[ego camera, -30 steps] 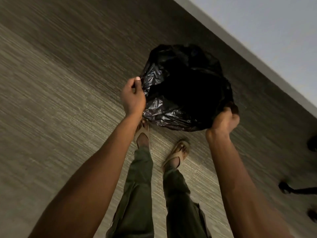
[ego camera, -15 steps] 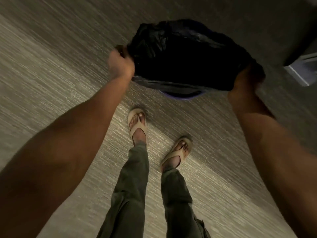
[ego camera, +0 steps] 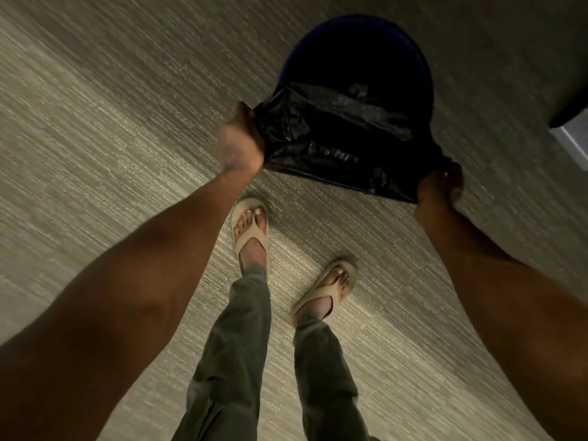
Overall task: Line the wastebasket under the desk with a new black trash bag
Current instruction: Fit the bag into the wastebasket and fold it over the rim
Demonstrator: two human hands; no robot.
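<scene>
Head view, blurry: left hand [ego camera: 239, 144] was clenched on the left edge of the black trash bag [ego camera: 337, 138], right hand [ego camera: 440, 189] gripped its right corner. Bag was stretched between both hands, held above the carpet [ego camera: 95, 154], its far part overlapping the near side of the round dark-blue wastebasket [ego camera: 359, 49]. Wastebasket stood on the carpet ahead of the person's sandalled feet [ego camera: 251, 230]. Green trousers [ego camera: 235, 354] below.

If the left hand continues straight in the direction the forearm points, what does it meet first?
Probably the black trash bag that the left hand already grips, then the dark wastebasket beyond; depth is unclear.
</scene>
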